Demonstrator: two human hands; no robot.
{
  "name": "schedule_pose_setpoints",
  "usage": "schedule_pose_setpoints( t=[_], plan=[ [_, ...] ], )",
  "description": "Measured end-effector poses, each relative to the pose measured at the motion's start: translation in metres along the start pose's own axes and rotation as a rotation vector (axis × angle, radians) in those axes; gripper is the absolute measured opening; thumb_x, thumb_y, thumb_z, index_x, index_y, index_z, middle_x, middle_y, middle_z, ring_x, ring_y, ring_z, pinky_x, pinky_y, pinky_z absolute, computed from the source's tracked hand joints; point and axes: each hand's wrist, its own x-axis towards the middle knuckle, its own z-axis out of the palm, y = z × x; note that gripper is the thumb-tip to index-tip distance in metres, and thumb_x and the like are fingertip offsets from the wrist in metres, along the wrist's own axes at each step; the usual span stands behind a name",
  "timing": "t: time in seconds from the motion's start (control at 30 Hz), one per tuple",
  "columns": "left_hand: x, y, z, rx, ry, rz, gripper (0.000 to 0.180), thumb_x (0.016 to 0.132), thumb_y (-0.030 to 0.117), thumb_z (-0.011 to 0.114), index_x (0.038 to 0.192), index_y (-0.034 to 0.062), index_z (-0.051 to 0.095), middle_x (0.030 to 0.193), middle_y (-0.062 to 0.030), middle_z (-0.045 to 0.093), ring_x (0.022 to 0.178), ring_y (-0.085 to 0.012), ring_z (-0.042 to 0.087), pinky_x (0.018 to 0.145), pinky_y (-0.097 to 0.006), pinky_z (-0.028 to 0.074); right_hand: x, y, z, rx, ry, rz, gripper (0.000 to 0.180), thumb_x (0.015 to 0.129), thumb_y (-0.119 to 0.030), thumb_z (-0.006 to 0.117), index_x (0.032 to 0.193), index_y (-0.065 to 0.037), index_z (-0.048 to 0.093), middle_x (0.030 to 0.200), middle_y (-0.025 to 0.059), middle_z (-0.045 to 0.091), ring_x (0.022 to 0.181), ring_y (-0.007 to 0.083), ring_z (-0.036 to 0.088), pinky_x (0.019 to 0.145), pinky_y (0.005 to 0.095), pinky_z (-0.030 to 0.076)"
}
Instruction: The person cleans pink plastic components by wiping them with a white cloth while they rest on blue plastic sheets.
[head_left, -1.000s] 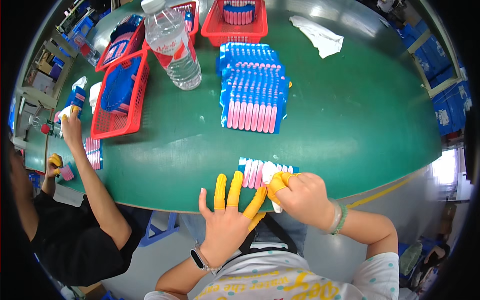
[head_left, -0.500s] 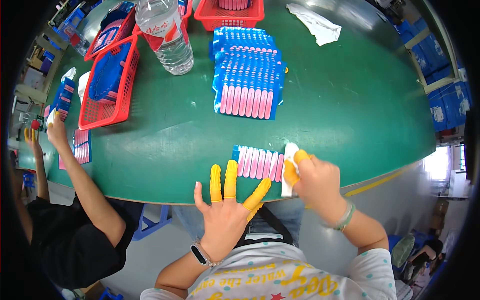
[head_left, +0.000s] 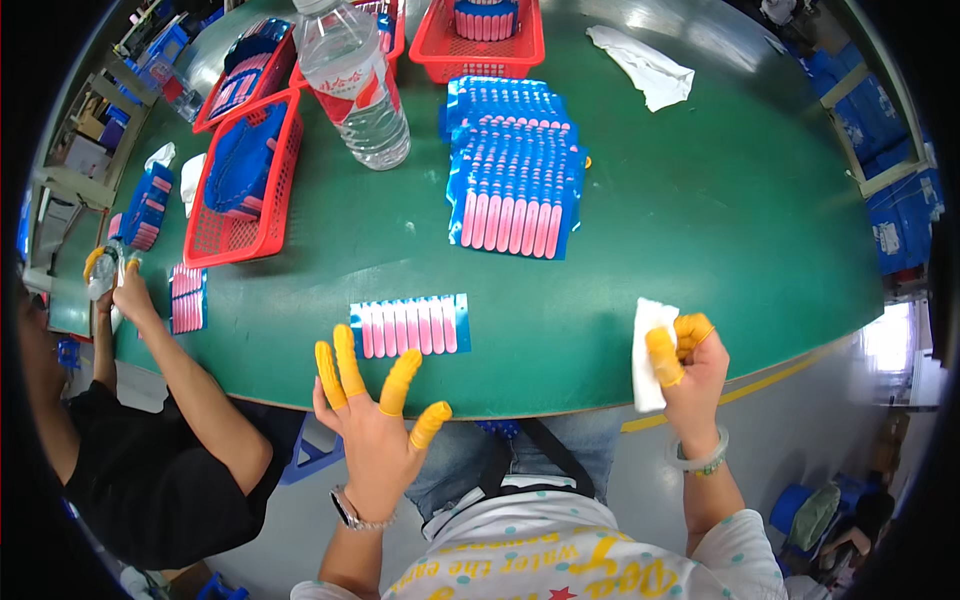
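"Head view, lower middle, a bit left: what's that left hand (head_left: pixel 375 440) up to?"

"Spread wide, nothing gripped. It has yellow covers (head_left: pixel 400 382) on the thumb and three fingers; the little finger is bare. The fingertips are at the lower left edge of a sheet (head_left: pixel 410 327), the blue one with a row of pink strips. Whether they press on it, I can't tell from here."

"Where's the sheet, exactly?"

"Flat on the green table (head_left: pixel 720 240), near its front edge, just left of the middle of the frame."

"And the right hand (head_left: pixel 695 375)?"

"Well apart from the sheet, right of centre. Its yellow-tipped thumb and fingers are closed on a folded white cloth (head_left: pixel 648 390), by the table's front edge."

"What's farther up?"

"A stack (head_left: pixel 512 190) of blue and pink sheets, upper middle. Left of it stands a clear bottle (head_left: pixel 355 90) with a red and white label, then a red basket (head_left: pixel 285 185) of blue and pink pieces, with more baskets (head_left: pixel 478 62) along the top. Another cloth (head_left: pixel 645 70) lies rumpled at upper right."

"Anyone alongside?"

"A co-worker (head_left: pixel 160 480) in black, lower left, hands close together. What they hold is too small to make out."
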Motion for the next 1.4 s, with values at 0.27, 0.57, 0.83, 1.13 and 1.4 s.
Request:
schedule_pose_setpoints(
  t=[0.27, 0.57, 0.83, 1.13, 1.4],
  plan=[
    [0.136, 0.053, -0.017, -0.192, 0.141, 0.391, 0.064, 0.090, 0.037, 0.067, 0.146, 0.0167, 0.043, 0.155, -0.0297, 0.020, 0.140, -0.0544, 0.021, 0.111, -0.063, 0.021, 0.010, 0.023, 0.006, 0.356, 0.154, 0.009, 0.017, 0.091, -0.010, 0.070, 0.091, -0.004, 0.055, 0.071, -0.0062, 0.052, 0.060, 0.0001, 0.045, 0.053, 0.0171, 0.034],
    [0.234, 0.114, 0.040, -0.024, 0.049, 0.233, 0.069, 0.093, 0.063, 0.046, 0.149, 0.0221, 0.041, 0.159, -0.0186, 0.022, 0.147, -0.0453, 0.013, 0.100, -0.082, 0.014, -0.003, 0.025, 0.004, 0.371, 0.167, -0.026, 0.019, 0.090, -0.012, 0.073, 0.087, -0.001, 0.057, 0.068, -0.0033, 0.057, 0.058, 0.0014, 0.049, 0.051, 0.0188, 0.037],
    [0.198, 0.131, 0.049, 0.034, 0.011, 0.198, 0.072, 0.093, 0.062, 0.045, 0.150, 0.0194, 0.039, 0.159, -0.0204, 0.024, 0.147, -0.0451, 0.015, 0.101, -0.080, 0.018, 0.002, 0.024, 0.003, 0.392, 0.147, -0.054, 0.018, 0.089, -0.011, 0.073, 0.089, 0.000, 0.059, 0.069, -0.0025, 0.058, 0.058, 0.0029, 0.050, 0.052, 0.0198, 0.039],
    [0.229, 0.142, 0.046, -0.132, 0.075, 0.188, 0.077, 0.091, 0.065, 0.047, 0.151, 0.0180, 0.036, 0.158, -0.0255, 0.021, 0.146, -0.0485, 0.014, 0.102, -0.079, 0.013, -0.002, 0.033, 0.003, 0.387, 0.177, -0.049, 0.022, 0.089, -0.012, 0.074, 0.085, -0.002, 0.055, 0.065, -0.0035, 0.054, 0.056, 0.0023, 0.047, 0.049, 0.0194, 0.035],
    [0.298, 0.094, 0.040, -0.423, -0.026, -0.186, 0.092, 0.093, 0.064, 0.044, 0.152, -0.0033, 0.022, 0.152, -0.0399, 0.016, 0.145, -0.0510, 0.014, 0.118, -0.055, 0.011, 0.001, 0.027, 0.003, 0.350, 0.166, -0.065, 0.020, 0.089, -0.011, 0.073, 0.086, -0.001, 0.056, 0.066, -0.0031, 0.055, 0.057, 0.0023, 0.049, 0.050, 0.0192, 0.037]
  ],
)
